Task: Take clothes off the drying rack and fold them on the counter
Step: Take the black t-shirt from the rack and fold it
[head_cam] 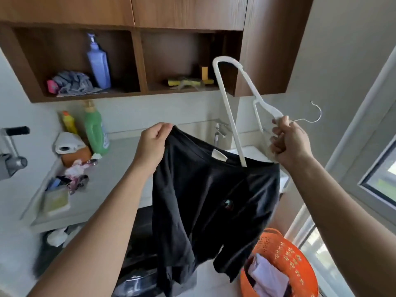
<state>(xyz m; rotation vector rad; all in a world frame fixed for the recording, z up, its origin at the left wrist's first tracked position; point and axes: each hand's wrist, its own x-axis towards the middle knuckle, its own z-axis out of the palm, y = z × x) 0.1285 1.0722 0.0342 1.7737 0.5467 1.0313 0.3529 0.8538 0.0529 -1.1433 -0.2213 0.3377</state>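
A black T-shirt [212, 202] hangs in the air in front of me, over the grey counter [111, 185]. My left hand [153, 144] pinches its collar at the left shoulder. My right hand [289, 144] grips the neck of a white plastic hanger [227, 99] with a metal hook. The hanger is tilted on end, one arm up and out of the shirt, the other end still inside the collar opening. No drying rack is in view.
An orange laundry basket [285, 256] with clothes stands at the lower right. Green [95, 129] and yellow bottles, a paper roll and small clutter crowd the counter's left side. A tap [220, 131] and sink lie behind the shirt. Wooden shelves hang above; a window is at right.
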